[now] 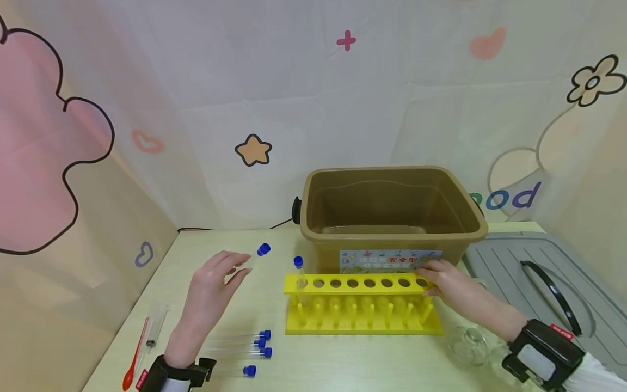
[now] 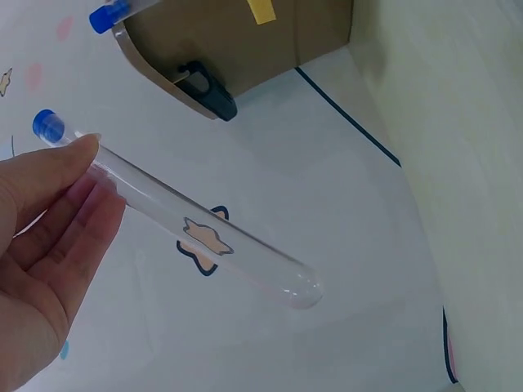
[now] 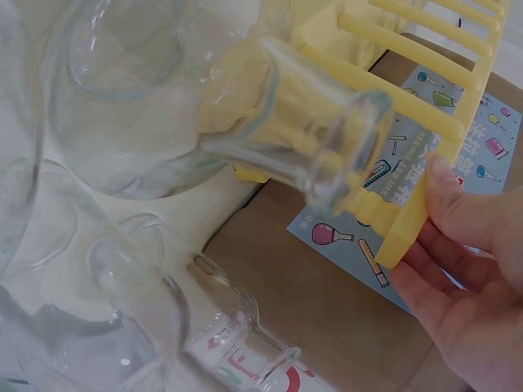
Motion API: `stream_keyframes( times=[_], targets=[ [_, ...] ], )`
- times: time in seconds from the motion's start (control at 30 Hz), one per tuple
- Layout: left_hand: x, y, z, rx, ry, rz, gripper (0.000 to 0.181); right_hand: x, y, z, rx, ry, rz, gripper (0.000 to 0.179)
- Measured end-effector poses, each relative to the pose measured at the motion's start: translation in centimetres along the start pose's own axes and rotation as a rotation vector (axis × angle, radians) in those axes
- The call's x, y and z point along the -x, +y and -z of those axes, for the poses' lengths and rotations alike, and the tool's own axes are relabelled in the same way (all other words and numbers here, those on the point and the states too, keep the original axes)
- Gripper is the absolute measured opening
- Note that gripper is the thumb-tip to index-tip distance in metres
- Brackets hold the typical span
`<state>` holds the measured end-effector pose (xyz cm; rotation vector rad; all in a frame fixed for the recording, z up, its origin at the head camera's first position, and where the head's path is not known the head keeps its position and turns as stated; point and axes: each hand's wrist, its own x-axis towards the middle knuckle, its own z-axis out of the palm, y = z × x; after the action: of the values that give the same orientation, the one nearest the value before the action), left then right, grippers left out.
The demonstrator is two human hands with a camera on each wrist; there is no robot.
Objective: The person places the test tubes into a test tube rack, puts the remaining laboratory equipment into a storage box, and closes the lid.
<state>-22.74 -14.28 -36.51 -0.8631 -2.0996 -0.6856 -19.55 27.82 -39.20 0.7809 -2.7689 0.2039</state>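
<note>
Between its thumb and fingers my left hand (image 1: 213,288) pinches a clear test tube (image 2: 204,220) just below the blue cap (image 1: 263,249); the tube is tilted and in the air, left of the rack. My right hand (image 1: 453,283) grips the right end of the yellow test tube rack (image 1: 364,330) by its top bar. One capped test tube (image 1: 298,263) stands upright in the leftmost hole of the rack. Several more capped tubes (image 1: 265,353) lie on the table, near my left wrist. In the right wrist view, thumb and fingers hold the rack's edge (image 3: 400,237).
Behind the rack stands a brown bin (image 1: 392,238). A grey lid (image 1: 519,277) with a black handle lies at the right. Clear glass flasks (image 1: 467,345) stand below my right forearm. At the left lie a red spoon (image 1: 131,370) and a syringe (image 1: 155,326).
</note>
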Motion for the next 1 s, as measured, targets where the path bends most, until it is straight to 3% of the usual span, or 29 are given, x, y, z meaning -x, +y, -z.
stream_keyframes(
  times=[0.27,0.63,0.83,1.0],
  targets=[
    [-1.0,1.8,0.4,0.088,0.092,0.101,0.033,0.0,0.1,0.0,0.001,-0.001,0.012,0.037],
    [-2.7,4.5,1.3,0.195,0.261,0.152,0.031,-0.1,0.1,0.1,0.002,0.002,0.007,0.037],
    [-3.4,5.6,1.0,0.276,0.325,0.181,0.03,0.0,0.2,0.0,0.006,0.015,0.029,0.037],
    [-3.6,6.5,0.2,0.338,0.339,0.191,0.029,0.0,0.2,-0.1,0.0,0.011,0.026,0.037]
  ],
)
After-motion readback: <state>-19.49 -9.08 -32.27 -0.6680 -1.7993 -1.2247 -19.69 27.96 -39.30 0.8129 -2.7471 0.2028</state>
